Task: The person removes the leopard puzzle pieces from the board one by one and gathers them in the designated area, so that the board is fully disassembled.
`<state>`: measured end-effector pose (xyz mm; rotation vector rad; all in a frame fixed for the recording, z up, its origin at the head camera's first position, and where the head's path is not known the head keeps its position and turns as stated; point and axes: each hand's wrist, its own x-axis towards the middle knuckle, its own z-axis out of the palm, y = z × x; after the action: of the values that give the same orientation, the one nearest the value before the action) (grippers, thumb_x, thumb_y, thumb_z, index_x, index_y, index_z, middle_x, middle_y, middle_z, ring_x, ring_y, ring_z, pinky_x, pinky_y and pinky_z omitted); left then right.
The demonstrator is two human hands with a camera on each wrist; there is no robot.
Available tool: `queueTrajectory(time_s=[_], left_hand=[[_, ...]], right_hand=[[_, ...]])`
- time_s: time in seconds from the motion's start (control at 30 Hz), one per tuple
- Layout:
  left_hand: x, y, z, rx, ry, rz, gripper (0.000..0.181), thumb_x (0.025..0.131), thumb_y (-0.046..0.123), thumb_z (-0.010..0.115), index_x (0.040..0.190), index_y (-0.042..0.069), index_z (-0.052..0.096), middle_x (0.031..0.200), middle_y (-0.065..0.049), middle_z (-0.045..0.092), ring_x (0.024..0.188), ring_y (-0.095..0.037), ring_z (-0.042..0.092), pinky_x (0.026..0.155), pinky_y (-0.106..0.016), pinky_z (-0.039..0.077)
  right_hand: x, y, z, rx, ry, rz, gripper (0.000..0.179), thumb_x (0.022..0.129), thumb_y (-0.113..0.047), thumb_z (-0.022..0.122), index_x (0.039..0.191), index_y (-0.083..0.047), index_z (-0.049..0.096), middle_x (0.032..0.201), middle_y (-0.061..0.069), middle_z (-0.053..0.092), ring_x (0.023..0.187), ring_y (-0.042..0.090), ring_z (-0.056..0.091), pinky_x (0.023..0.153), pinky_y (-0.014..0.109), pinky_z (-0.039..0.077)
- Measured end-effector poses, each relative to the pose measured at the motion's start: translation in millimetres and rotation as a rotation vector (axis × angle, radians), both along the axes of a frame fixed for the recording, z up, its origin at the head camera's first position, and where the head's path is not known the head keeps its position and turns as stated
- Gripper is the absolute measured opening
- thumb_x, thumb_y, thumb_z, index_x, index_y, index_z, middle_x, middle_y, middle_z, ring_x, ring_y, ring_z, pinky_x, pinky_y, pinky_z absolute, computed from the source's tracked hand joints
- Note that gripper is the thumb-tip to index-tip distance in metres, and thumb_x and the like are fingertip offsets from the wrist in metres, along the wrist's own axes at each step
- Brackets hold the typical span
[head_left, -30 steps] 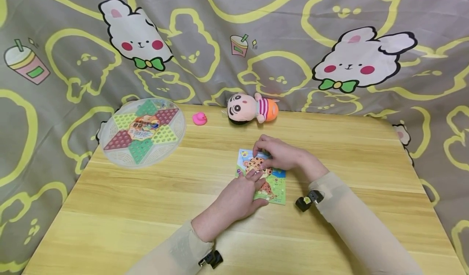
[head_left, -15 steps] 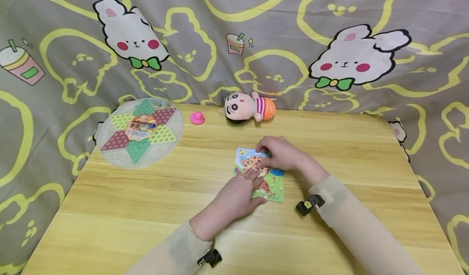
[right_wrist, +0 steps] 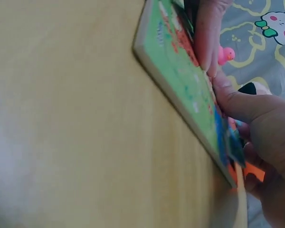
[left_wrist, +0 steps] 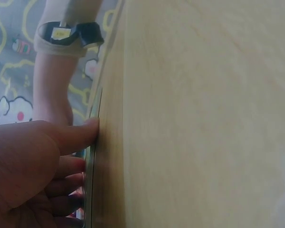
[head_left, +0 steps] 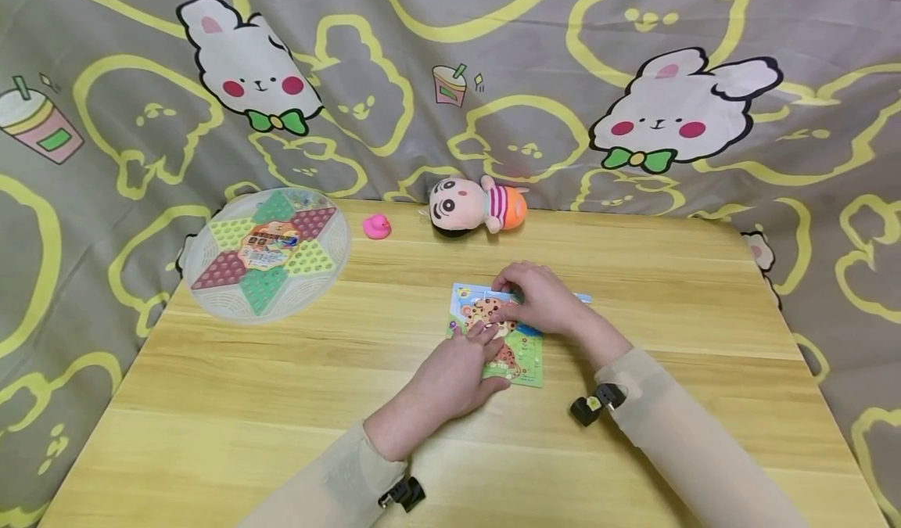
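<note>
A leopard picture puzzle (head_left: 529, 368) with a blue and green ground lies flat on the wooden table. Spread over its lower left part, my left hand (head_left: 450, 371) presses it with extended fingers, the thumb at the near edge. My right hand (head_left: 543, 297) is bent over the upper right corner, fingertips and thumb curled down. A tilted dark blue puzzle piece (right_wrist: 235, 149) stands up from the board at these fingers in the right wrist view. In the head view a light blue strip (head_left: 583, 298) shows beyond the hand. The fingers partly hide the leopard.
A round Chinese checkers board (head_left: 296, 301) lies at the back left. Near the back edge are a pink rubber duck (head_left: 377, 226) and a plush doll (head_left: 468, 205) on its side. A patterned curtain (head_left: 528, 12) hangs behind the table.
The light blue strip has come into sight right of my right hand, whose fingers shifted slightly. My left hand stays on the puzzle. The whole head view drifted a little.
</note>
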<state>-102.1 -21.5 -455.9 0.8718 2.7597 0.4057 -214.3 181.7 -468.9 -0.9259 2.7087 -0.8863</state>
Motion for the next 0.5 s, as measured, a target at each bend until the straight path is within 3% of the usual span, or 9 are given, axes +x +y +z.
queueTrajectory(time_s=[0.2, 0.5], left_hand=[[-0.1, 0.3, -0.2, -0.009, -0.003, 0.004, 0.065, 0.102, 0.051, 0.068, 0.150, 0.008, 0.061, 0.161, -0.011, 0.047, 0.151, -0.031, 0.041, 0.121, -0.055, 0.034], [-1.2, 1.2, 0.0, -0.021, -0.004, 0.000, 0.066, 0.101, 0.052, 0.069, 0.150, 0.008, 0.061, 0.160, -0.011, 0.048, 0.151, -0.031, 0.041, 0.120, -0.060, 0.033]], right_hand=[[2.7, 1.9, -4.7, -0.080, -0.034, 0.011, 0.033, 0.086, -0.024, 0.091, 0.111, -0.011, 0.073, 0.102, -0.001, 0.066, 0.090, 0.018, 0.059, 0.084, 0.038, 0.052], [8.3, 5.9, -7.5, -0.136, 0.026, 0.050, 0.034, 0.089, -0.022, 0.089, 0.116, -0.012, 0.070, 0.101, -0.002, 0.064, 0.083, 0.016, 0.056, 0.072, 0.035, 0.050]])
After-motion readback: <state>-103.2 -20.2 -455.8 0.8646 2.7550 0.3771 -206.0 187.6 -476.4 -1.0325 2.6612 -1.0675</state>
